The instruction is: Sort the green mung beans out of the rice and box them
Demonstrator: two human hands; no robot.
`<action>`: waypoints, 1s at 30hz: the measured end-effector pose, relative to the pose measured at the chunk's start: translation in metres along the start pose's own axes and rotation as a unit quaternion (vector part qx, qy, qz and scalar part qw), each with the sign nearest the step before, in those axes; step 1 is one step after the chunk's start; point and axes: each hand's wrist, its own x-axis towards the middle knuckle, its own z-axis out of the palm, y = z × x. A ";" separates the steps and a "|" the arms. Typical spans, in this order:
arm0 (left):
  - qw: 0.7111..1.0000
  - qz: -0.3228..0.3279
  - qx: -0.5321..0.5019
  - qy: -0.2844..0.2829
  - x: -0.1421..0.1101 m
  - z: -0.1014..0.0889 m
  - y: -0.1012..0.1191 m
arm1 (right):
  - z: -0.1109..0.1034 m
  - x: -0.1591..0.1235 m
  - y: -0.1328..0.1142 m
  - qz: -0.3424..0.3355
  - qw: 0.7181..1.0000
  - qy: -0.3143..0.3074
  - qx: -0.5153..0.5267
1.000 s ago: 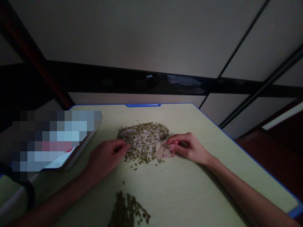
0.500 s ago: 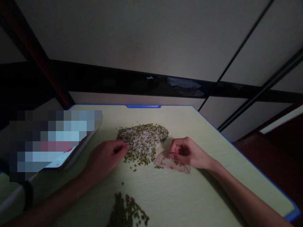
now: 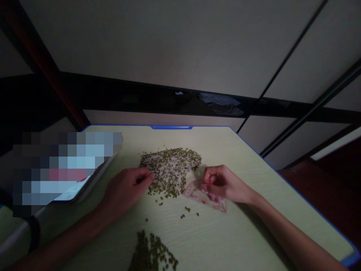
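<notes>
On the table lies a spread pile of green beans mixed with white grains. My right hand is to the right of it, its fingers pinched on a clear protractor with pink markings. The protractor's left tip is close to the pile's lower right edge. At the pile's left edge rests my left hand, thumb and fingers curled together; whether something small is between them is hidden. A few loose green beans lie just below the protractor. Nearer to me is a second heap of green beans, cut off by the frame's bottom.
A tablet-like device, its screen mostly blurred out, leans at the table's left side. The pale wooden table has a blue rim with a blue handle at its far edge. Behind it stands a pale cabinet.
My right hand has drawn the protractor back from the pile towards me and tilted it. Several green beans have shifted away from the pile, nearer to me. My left hand stays put.
</notes>
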 end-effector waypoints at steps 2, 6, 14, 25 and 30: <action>1.000 -0.001 0.003 -0.001 0.000 0.000 0.000 | -0.004 0.001 0.001 -0.001 1.000 0.006 0.009; 1.000 0.001 0.002 0.000 -0.001 -0.001 0.000 | -0.009 0.000 0.001 0.000 1.000 0.020 0.014; 1.000 0.002 0.002 0.001 -0.001 0.000 -0.002 | -0.010 0.000 0.000 0.006 1.000 0.020 0.008; 1.000 0.008 -0.004 -0.007 0.000 -0.002 0.001 | -0.006 0.002 0.002 0.002 1.000 0.021 0.015; 1.000 0.006 -0.011 0.000 0.001 0.000 -0.001 | -0.015 0.002 0.002 0.006 0.999 0.043 -0.002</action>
